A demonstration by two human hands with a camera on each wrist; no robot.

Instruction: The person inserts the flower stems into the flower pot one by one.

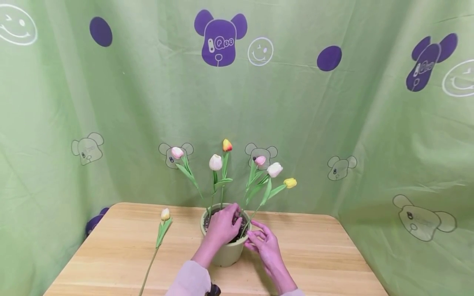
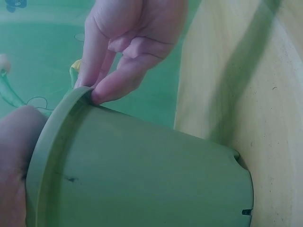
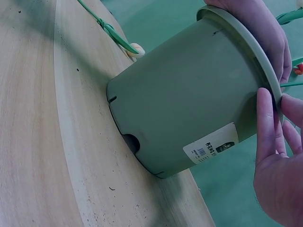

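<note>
A green flowerpot (image 1: 226,255) with dark soil stands on the table. Artificial tulips rise from it: a pink tulip (image 1: 177,153) leaning left, a white tulip (image 1: 215,163), a red-yellow tulip (image 1: 227,145), and to the right another pink tulip (image 1: 261,160), a white tulip (image 1: 275,169) and a yellow tulip (image 1: 290,183). My left hand (image 1: 223,225) reaches over the near rim, fingers bent down near the soil and the right-hand stems; I cannot tell whether it pinches a stem. My right hand (image 1: 267,250) pinches the pot's right rim, its thumb and fingers showing there in the right wrist view.
One pale yellow-white tulip (image 1: 165,214) lies on the wooden table (image 1: 314,255), left of the pot, its stem pointing toward the near edge. A green patterned curtain (image 1: 296,115) hangs behind and at both sides. Dark specks are scattered on the tabletop in the right wrist view.
</note>
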